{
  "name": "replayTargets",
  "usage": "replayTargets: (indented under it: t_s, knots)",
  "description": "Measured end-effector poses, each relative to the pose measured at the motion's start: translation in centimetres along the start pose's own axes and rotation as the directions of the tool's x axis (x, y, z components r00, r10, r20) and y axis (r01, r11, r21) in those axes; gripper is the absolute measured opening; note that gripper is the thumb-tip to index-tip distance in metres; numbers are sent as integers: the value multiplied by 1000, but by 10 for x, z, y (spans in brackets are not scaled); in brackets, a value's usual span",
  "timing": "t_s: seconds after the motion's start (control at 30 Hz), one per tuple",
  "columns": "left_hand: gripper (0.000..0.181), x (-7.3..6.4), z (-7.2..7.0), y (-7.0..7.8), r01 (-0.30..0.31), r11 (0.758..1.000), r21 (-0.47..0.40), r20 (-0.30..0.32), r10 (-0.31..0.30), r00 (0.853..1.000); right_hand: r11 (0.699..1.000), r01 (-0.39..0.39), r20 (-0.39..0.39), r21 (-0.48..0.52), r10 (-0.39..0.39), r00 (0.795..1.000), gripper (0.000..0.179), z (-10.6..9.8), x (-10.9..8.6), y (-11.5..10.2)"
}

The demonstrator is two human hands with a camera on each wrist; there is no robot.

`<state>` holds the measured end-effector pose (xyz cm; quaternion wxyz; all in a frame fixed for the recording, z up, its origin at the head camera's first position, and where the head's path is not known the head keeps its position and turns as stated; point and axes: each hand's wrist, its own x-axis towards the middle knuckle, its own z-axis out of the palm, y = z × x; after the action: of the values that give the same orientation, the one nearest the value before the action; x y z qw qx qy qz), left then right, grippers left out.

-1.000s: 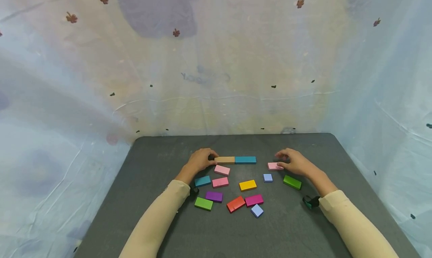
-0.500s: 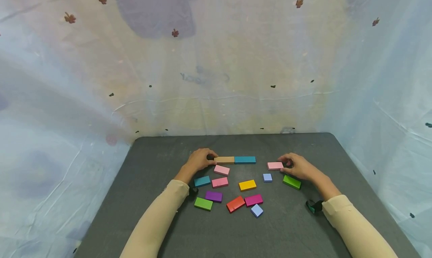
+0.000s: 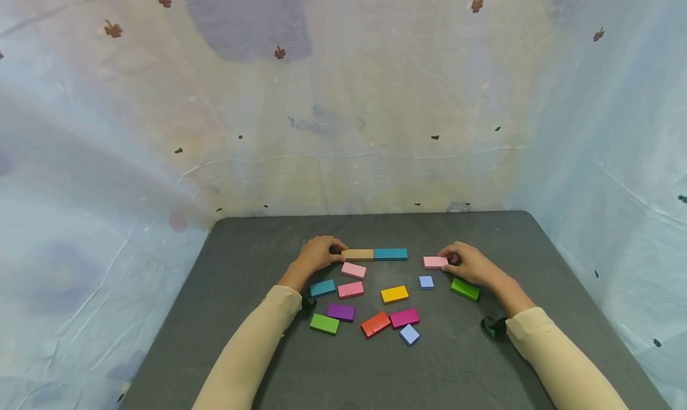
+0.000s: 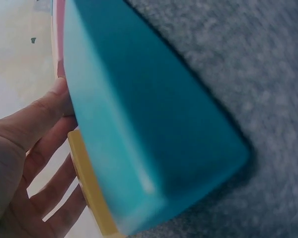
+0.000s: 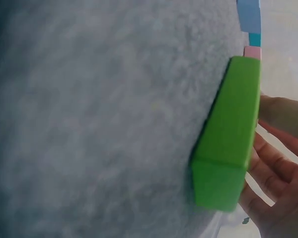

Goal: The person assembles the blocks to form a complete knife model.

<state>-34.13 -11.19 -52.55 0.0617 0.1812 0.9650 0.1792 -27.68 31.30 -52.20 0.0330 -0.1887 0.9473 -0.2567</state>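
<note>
In the head view my left hand (image 3: 316, 255) pinches the left end of a tan wooden block (image 3: 358, 255), which lies end to end with a blue block (image 3: 390, 254) in a straight row. Thumb and fingertips of my right hand (image 3: 469, 262) grip the right end of a pink block (image 3: 435, 263), to the right of that row with a gap between. A teal block (image 4: 129, 99) fills the left wrist view and partly covers the left fingers. From the right wrist, a green block (image 5: 231, 114) hides the right fingertips.
Nearer me on the dark table (image 3: 456, 362) lie loose blocks: two more pink ones, a yellow block (image 3: 394, 294), a red block (image 3: 375, 325), a magenta block (image 3: 404, 318), a purple block (image 3: 340, 312), a light green block (image 3: 324, 323) and two small light-blue blocks.
My right hand first shifts from over the pink block to its right end, then slides it slightly left and away from me. The left hand and the tan block stay put.
</note>
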Motion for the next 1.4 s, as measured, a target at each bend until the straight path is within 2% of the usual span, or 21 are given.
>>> replayTargets:
  t_s: [0.53,0.77,1.4]
  knots:
    - [33,0,-1,0,-7,1000,-10,0,7,1000,999,-26,-17,27,27,999,28,5,22,-12]
    - [31,0,-1,2,-4,1000,-9,-9,3,1000,999,12,-3,37,-12,1000,28,7,28,-17]
    - [30,-1,0,3,8,1000,-18,-6,-8,1000,999,-27,24,31,27,999,27,14,42,-16]
